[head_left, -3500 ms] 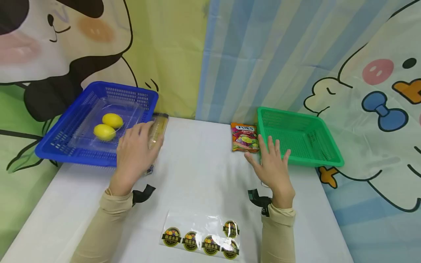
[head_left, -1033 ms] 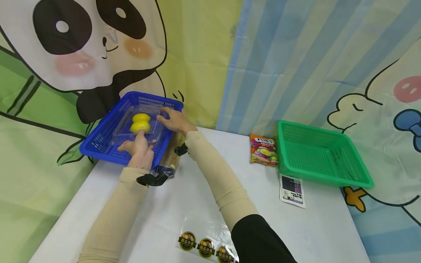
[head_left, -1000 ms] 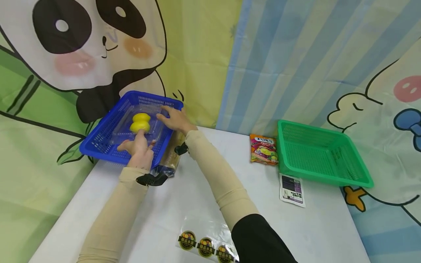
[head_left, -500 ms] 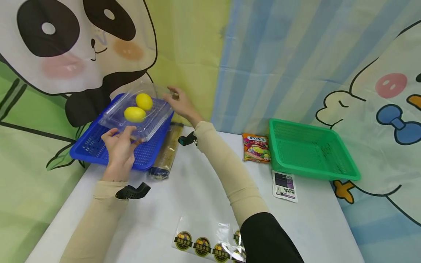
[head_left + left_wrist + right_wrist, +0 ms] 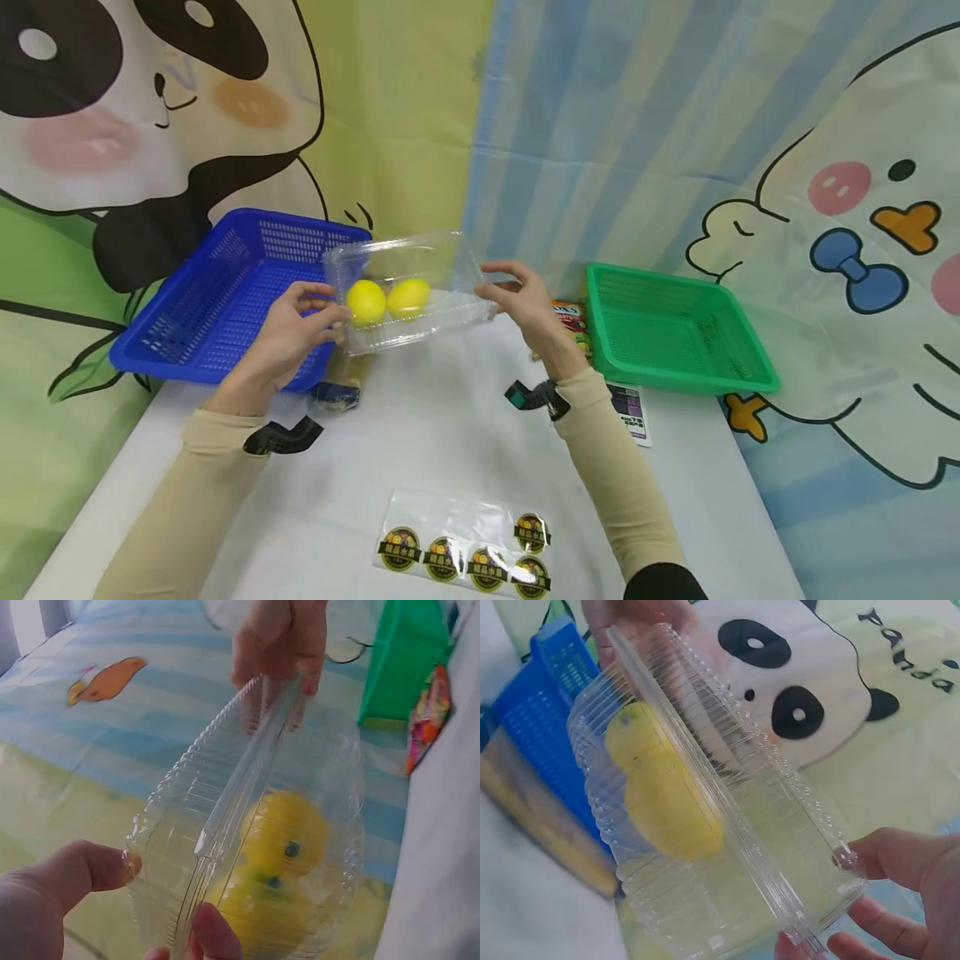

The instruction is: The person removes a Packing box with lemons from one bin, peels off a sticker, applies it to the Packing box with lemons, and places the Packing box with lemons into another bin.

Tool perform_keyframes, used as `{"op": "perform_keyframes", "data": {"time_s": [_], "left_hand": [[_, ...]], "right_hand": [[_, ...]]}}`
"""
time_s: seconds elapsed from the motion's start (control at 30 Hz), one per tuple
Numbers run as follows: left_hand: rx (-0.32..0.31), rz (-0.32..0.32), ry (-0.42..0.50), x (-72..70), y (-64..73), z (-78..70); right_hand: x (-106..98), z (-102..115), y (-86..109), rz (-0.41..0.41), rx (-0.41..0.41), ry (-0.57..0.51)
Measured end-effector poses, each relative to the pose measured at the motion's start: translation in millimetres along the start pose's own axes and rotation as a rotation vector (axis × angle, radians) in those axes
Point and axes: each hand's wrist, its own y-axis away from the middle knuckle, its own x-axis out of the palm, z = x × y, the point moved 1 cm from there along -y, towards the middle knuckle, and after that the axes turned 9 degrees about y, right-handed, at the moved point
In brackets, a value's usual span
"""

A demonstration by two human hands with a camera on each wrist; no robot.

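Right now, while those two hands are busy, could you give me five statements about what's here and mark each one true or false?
1. The left hand and the right hand both hold the clear box. True.
2. Three lemons sit inside the box. False: there are two lemons.
3. The box stands in the green basket. False: it is held up between the hands, and the green basket is off to the right.
4. A candy bag lies beside the green basket. True.
5. The stickers at the near side of the table are square. False: the stickers are round.
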Motion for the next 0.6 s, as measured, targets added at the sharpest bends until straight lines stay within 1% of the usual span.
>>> {"op": "perform_keyframes", "data": {"time_s": [0.07, 0.13, 0.2, 0.23, 0.3, 0.43, 0.53, 0.6], "left_hand": [[0.001, 0.017, -0.153, 12.3, -2.7, 6.7], [0.014, 0.03, -0.276, 23.8, -4.7, 15.1], [0.03, 0.035, -0.358, 34.9, -5.6, 24.2], [0.039, 0.035, -0.379, 40.4, -5.6, 29.1], [0.068, 0.035, -0.386, 51.1, -5.5, 39.1], [0.104, 0.047, -0.346, 70.0, -4.6, 60.2], [0.097, 0.067, -0.316, 78.7, -2.9, 75.3], [0.085, 0.075, -0.313, 81.3, -1.1, 84.2]], "right_hand": [[-10, -17, 19.6, -0.036, 0.002, 0.0], [-16, -32, 37.1, -0.085, 0.011, 0.001], [-19, -47, 53.3, -0.135, 0.022, -0.015], [-21, -54, 60.9, -0.157, 0.032, -0.034], [-23, -67, 75.5, -0.199, 0.059, -0.06], [-26, -89, 102.6, -0.271, 0.119, -0.071], [-26, -102, 118.5, -0.316, 0.154, -0.066], [-25, -109, 126.3, -0.334, 0.171, -0.057]]}}
